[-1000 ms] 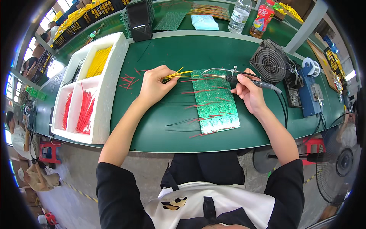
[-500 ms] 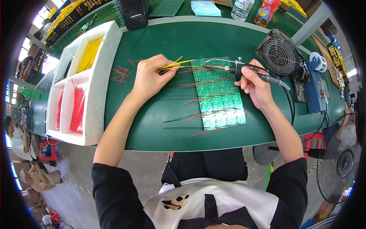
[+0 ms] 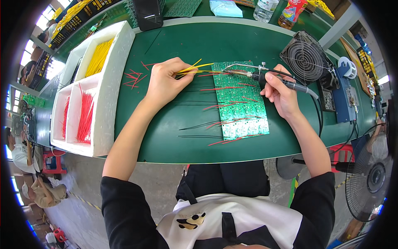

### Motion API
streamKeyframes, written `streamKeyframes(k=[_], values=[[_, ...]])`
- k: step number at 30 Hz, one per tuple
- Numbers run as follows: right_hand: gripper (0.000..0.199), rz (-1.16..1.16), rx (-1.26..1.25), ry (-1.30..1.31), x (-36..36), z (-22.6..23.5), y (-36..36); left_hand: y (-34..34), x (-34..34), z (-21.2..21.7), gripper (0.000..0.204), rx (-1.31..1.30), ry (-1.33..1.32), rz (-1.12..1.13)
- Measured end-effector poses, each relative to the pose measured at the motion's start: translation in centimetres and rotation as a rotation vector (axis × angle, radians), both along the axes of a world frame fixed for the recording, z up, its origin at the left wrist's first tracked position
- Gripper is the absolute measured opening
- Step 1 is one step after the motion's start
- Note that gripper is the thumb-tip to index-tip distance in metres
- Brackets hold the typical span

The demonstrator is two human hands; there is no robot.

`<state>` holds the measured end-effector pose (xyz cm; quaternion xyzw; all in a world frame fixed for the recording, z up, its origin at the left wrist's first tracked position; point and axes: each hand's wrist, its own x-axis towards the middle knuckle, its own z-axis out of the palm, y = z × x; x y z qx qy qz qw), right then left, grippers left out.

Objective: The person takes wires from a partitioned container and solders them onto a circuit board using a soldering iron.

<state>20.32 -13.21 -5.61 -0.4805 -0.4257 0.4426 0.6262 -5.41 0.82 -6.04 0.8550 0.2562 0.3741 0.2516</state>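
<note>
My left hand (image 3: pixel 169 79) is closed on several yellow wires (image 3: pixel 200 67), whose ends reach to the upper left edge of a green circuit board (image 3: pixel 240 108). My right hand (image 3: pixel 280 89) grips a soldering iron (image 3: pixel 258 76) with a thin metal tube fixed above its tip. That tip sits over the board's top row, close to the yellow wire ends; whether they touch I cannot tell. Red wires (image 3: pixel 224 106) and black wires (image 3: pixel 197 126) lie across the board and stick out past its left side.
A white foam box (image 3: pixel 108 95) with yellow and red wires stands at the left. Loose red wires (image 3: pixel 134 77) lie beside it. On the right are a black fan (image 3: pixel 304 56), a blue device (image 3: pixel 344 97) and a solder spool (image 3: pixel 347 68). A phone (image 3: pixel 146 14) and bottles (image 3: pixel 265 10) are behind.
Hands, board and wires keep almost the same places relative to each other. The whole view has shifted slightly, and the iron's tip remains at the board's top row.
</note>
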Motion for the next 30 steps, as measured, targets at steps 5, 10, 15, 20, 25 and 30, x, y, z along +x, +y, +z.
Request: streamKeyframes(k=[5,10,15,20,25,30], values=[[0.019,0.007,0.003,0.006,-0.15,0.07,0.07,-0.10,-0.04,0.07,0.012,-0.011,0.001,0.017],[0.020,0.000,-0.002,-0.013,-0.14,0.10,0.03,0.04,0.06,-0.16,0.012,-0.006,-0.028,0.011],[0.020,-0.004,-0.005,-0.025,-0.19,0.23,0.01,-0.05,0.10,0.02,0.012,-0.001,-0.008,0.015],[0.020,-0.006,-0.012,0.024,0.09,0.11,0.07,0.05,0.09,-0.15,0.012,0.013,-0.014,0.018],[0.020,-0.027,-0.015,0.067,0.24,0.00,0.14,-0.06,0.10,0.04,0.010,0.024,-0.010,0.020],[0.020,-0.035,-0.004,0.085,0.10,0.18,0.13,0.13,0.02,-0.23,0.008,0.035,-0.029,0.014]])
